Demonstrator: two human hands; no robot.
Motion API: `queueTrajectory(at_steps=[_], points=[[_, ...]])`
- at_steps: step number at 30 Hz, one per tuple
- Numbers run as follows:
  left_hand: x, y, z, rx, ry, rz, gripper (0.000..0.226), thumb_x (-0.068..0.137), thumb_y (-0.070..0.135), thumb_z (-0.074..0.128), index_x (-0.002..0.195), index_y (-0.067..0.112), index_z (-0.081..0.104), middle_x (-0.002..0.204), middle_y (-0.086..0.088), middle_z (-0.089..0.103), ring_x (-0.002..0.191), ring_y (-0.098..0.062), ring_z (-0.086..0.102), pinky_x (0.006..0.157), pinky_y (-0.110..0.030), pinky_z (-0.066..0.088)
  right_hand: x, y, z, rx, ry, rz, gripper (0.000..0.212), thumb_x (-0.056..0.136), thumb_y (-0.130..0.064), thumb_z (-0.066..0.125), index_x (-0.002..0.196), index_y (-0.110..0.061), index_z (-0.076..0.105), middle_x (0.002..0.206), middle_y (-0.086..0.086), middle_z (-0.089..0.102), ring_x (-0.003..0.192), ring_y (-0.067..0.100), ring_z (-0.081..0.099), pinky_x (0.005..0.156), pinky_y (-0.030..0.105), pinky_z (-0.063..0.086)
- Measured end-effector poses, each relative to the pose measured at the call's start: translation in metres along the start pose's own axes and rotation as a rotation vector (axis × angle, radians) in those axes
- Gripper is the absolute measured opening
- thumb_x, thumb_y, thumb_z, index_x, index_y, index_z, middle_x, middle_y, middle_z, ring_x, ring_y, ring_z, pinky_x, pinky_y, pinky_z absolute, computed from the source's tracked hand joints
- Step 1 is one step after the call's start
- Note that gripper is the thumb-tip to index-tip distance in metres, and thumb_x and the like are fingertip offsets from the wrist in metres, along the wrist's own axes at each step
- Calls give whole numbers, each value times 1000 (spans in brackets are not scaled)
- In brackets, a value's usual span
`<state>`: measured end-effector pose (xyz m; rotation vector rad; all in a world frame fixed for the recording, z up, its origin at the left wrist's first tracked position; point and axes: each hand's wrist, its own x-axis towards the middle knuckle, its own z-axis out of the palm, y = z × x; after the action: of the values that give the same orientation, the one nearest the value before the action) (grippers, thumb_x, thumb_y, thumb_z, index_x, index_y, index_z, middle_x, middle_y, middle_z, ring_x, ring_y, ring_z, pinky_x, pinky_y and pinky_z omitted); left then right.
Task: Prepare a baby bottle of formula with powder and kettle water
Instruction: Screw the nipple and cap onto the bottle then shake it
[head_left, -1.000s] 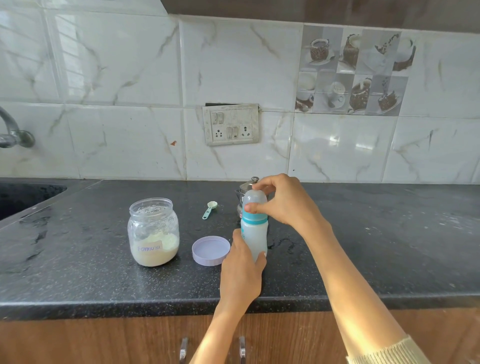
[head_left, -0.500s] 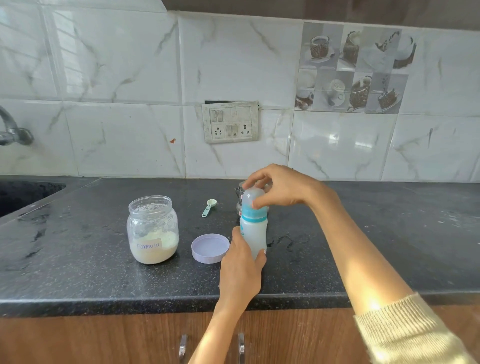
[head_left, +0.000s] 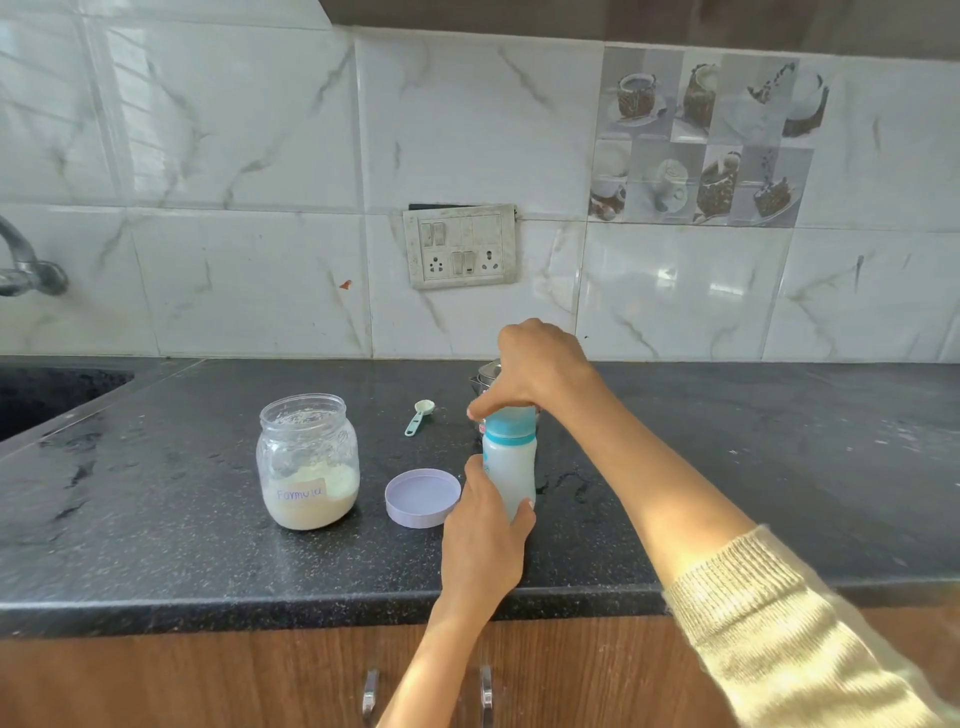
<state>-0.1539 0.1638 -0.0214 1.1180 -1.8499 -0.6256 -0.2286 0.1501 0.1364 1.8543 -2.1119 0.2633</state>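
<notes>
A baby bottle (head_left: 511, 467) with a teal collar and cloudy white liquid stands upright on the black counter (head_left: 208, 551). My left hand (head_left: 485, 540) grips its lower body from the near side. My right hand (head_left: 535, 371) comes down over the bottle's top, fingers curled round the cap, hiding it. An open glass jar (head_left: 307, 462) labelled "Formula", partly filled with powder, stands to the left. Its lilac lid (head_left: 422, 498) lies upturned between jar and bottle. A small green scoop (head_left: 418, 417) lies behind the lid. A metal kettle (head_left: 485, 375) is mostly hidden behind my right hand.
A sink (head_left: 47, 395) and a tap (head_left: 26, 267) are at the far left. A switch and socket plate (head_left: 461, 245) is on the tiled wall behind. Wooden cabinet doors with metal handles (head_left: 370, 693) lie below the counter's front edge.
My right hand has shifted from the side of the bottle's top to over it, wrist turning, and now covers the cap. My left hand and the bottle stay put.
</notes>
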Motion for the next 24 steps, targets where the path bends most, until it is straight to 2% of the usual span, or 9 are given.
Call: queueTrajectory(at_steps=[3,6,9,11,15,17,20,21,24], points=[[-1,1,-1,-23,11,-8,47,88,23,60,124,15,32,116,-5,59,101,-26,59,75,-32,47,-8,15,17,241,0,29,68,62,-73,67,101,-19,53,99,-1,57,91,22,56,66,30,40],[-1,0,-4,-100,14,-46,46,85,21,64,118,16,33,108,3,57,98,-22,59,70,-27,40,-33,27,54,782,-69,-62,86,62,-58,77,131,-40,28,132,-8,44,117,19,49,91,34,46],[-1,-2,-4,-140,15,-54,54,74,20,76,107,21,32,102,6,56,93,-17,58,71,-22,43,-53,27,90,932,-13,-135,104,74,-37,78,138,-56,-2,145,-6,35,123,16,49,104,36,41],[-2,-1,-4,-157,18,-74,65,69,20,81,114,17,33,106,3,56,96,-17,58,74,-23,45,-54,27,96,931,45,-158,103,78,-29,76,133,-63,-3,145,-2,35,120,19,52,103,40,44],[-4,-3,-6,-190,29,-103,97,66,22,84,139,5,21,132,-6,49,117,-20,51,88,-23,40,-42,31,78,951,50,-220,89,75,-21,77,128,-59,16,127,1,48,104,23,59,94,47,50],[-7,-2,-6,-208,17,-121,102,66,23,84,141,6,17,141,-8,41,124,-19,45,93,-23,36,-32,35,54,1069,210,-223,85,73,-15,78,123,-56,22,113,-3,55,96,24,63,88,47,54],[-6,0,-6,-231,6,-138,105,66,23,85,143,7,15,146,-8,36,130,-19,41,102,-30,36,-20,45,27,1214,496,-247,86,72,-11,79,120,-56,24,112,-18,48,91,13,61,79,38,57],[-5,0,-6,-229,9,-135,106,65,23,85,143,7,15,146,-8,35,131,-20,40,102,-30,36,-21,46,26,1204,476,-254,87,72,-10,79,119,-57,24,110,-17,49,90,13,61,79,37,57],[-4,-1,-7,-208,11,-127,104,65,24,85,142,7,16,145,-9,37,130,-20,41,99,-27,35,-32,45,44,1020,168,-282,86,71,-7,80,122,-50,25,99,-11,54,88,13,61,79,27,54]])
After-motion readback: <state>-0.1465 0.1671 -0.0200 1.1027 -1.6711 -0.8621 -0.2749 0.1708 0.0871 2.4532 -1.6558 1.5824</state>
